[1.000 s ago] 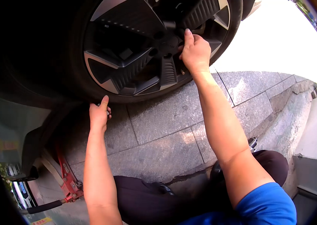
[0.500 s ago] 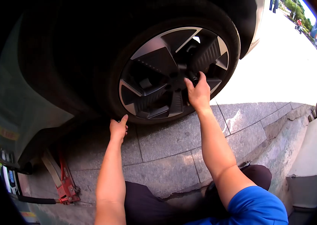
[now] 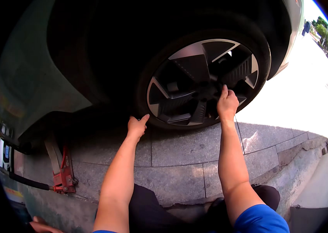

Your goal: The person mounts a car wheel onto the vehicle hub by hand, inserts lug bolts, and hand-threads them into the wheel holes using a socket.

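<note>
A car wheel (image 3: 198, 66) with a black tyre (image 3: 263, 73) and a black-and-silver alloy rim fills the upper middle. My right hand (image 3: 227, 104) is at the right of the hub, thumb up and fingers closed; whatever they pinch is hidden in the dark between the spokes. At the tyre's lower left edge is my left hand (image 3: 137, 127), fingers curled in and thumb extended towards the tyre. A small dark bit shows between its thumb and forefinger, too unclear to name.
A red floor jack (image 3: 65, 174) with a long black handle (image 3: 30, 180) stands at the lower left, under the car body (image 3: 36, 77). Grey stone paving (image 3: 179, 149) runs below the wheel to a rough kerb. Part of another person's limb (image 3: 43, 226) shows at the bottom left.
The view has shifted, so the wheel sits further right and slightly lower. My right hand has turned and closed at the hub, hiding the dark cylindrical piece seen between its fingers before.
</note>
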A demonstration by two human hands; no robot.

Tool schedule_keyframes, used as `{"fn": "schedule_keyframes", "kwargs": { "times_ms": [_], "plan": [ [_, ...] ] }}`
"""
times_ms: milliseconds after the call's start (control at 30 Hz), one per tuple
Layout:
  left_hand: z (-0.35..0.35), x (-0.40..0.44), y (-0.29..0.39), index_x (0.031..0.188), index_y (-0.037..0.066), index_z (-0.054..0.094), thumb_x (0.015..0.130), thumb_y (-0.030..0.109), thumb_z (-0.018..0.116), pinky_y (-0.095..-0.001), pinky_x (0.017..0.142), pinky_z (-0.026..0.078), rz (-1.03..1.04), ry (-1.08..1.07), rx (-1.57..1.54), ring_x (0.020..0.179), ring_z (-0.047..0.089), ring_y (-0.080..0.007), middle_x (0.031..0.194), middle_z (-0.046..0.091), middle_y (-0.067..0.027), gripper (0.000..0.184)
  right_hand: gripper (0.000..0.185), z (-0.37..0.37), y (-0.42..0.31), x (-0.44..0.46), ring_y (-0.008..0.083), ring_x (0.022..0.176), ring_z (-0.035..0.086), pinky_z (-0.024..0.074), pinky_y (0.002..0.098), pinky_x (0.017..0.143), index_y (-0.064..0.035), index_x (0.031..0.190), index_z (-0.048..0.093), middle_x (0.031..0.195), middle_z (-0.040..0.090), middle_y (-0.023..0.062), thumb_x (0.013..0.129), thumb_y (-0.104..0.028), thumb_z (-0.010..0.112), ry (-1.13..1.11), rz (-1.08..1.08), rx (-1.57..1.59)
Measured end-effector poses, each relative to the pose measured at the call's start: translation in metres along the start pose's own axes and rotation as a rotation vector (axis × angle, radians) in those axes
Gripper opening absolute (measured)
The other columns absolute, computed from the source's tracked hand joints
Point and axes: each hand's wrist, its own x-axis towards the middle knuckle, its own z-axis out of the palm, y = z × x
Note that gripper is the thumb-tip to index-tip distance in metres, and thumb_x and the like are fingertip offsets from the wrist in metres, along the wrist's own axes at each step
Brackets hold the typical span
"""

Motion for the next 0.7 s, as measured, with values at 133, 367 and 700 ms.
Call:
{"fn": "schedule_keyframes", "kwargs": {
  "times_ms": [133,367,700],
  "plan": [
    [0.0,-0.007,-0.002,0.1,-0.003,0.046,0.084,0.033,0.07,-0.0251,0.041,0.041,0.013,-0.004,-0.009,0.051,0.05,-0.0118,0.065,0.053,-0.005,0.045,0.041,-0.007,-0.009,-0.007,0.0417,0.094,0.061,0.048,0.0439,0.083,0.0047,0.109,0.059,0.098,0.064,0.0266,0.09,-0.031,0.058,0.045,-0.276,-0.119],
    [-0.001,-0.002,-0.004,0.104,-0.006,0.045,0.083,0.033,0.071,-0.0259,0.04,0.041,0.012,0.023,0.0,0.051,0.05,-0.0123,0.066,0.054,-0.0069,0.051,0.039,0.01,0.002,0.008,0.0387,0.091,0.064,0.0488,0.0405,0.079,0.0074,0.1,0.062,0.089,0.066,0.0253,0.086,-0.029,0.061,-0.045,-0.049,0.1],
    [0.006,-0.068,0.017,0.103,0.004,0.052,0.089,0.057,0.052,-0.0297,0.045,0.04,-0.459,-0.313,-0.523,0.052,0.047,-0.0161,0.063,0.047,-0.0035,0.055,0.037,-0.014,0.003,-0.024,0.038,0.081,0.065,0.0491,0.0405,0.077,0.0068,0.094,0.065,0.081,0.066,0.0231,0.086,-0.029,0.058,0.19,-0.084,0.117]
  ]
}}
